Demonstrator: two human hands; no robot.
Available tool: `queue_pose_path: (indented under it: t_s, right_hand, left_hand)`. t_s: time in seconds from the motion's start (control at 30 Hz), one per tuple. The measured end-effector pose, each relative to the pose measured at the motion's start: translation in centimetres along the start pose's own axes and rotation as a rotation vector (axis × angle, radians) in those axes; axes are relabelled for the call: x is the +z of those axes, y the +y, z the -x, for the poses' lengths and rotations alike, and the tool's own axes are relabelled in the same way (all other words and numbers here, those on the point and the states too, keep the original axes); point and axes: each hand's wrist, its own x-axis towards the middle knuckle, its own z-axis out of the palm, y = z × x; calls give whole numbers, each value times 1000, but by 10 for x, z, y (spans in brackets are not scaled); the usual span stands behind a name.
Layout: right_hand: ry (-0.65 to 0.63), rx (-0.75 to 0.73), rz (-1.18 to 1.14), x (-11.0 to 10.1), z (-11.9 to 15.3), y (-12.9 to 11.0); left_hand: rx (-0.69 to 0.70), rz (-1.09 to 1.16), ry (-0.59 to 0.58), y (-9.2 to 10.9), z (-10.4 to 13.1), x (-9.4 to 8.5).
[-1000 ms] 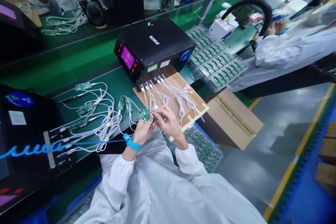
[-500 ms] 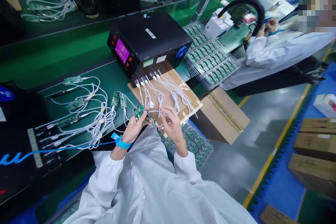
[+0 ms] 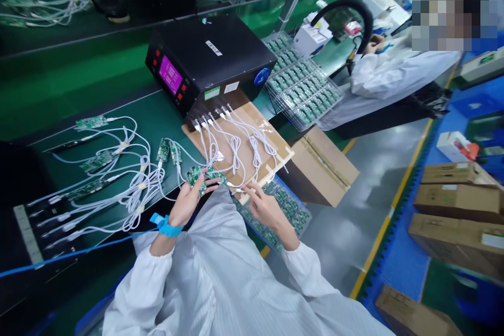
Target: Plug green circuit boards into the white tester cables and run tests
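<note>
My left hand (image 3: pixel 188 202), with a blue wrist strap (image 3: pixel 169 227) round its wrist, holds green circuit boards (image 3: pixel 196 174) just off the bench's front edge. One more circuit board (image 3: pixel 217 176) lies by its fingertips, a white cable running from its right end. To the right, my right hand (image 3: pixel 268 211) pinches a white cable plug (image 3: pixel 238 190) between thumb and forefinger; the plug's tip is too small to make out. Several white cables (image 3: pixel 235 149) hang from a black test box (image 3: pixel 212 55) with a lit purple screen (image 3: pixel 170 74), lying across a brown board (image 3: pixel 220 153).
Left on the green bench, more circuit boards (image 3: pixel 96 161) join bundled white cables (image 3: pixel 137 189). Clear trays of boards (image 3: pixel 301 86) stand behind the box, another tray (image 3: pixel 291 210) below my right hand. A carton (image 3: pixel 326 165) stands right. A co-worker's sleeve (image 3: pixel 370 76) is farther off.
My right hand has moved down and away from my left, now at a plug near the brown board's front edge. My left fingers have straightened beneath the boards. The camera has turned right.
</note>
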Motion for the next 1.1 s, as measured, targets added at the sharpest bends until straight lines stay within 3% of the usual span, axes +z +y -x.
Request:
queue_pose_path:
  t_s: [0.43,0.57,0.87,1.0,1.1]
  right_hand:
    - [-2,63,65,6,-6,12]
    - [77,107,-196,6,-8,10]
    - [420,464,-1046,19,-19,-9]
    - [553,524,-1233,20,-29,-17]
    - [609,513,-1308,20,-35,-18]
  left_hand:
    - [-109,-101,-61,-2,-2,-10]
    - [-75,-33,-50,-2,-4,-4]
    - [-184,-139,-42,6,14,-14]
    - [-110,-281,-7,18,36,-18]
    - [-72,-176,-25,29,39,-4]
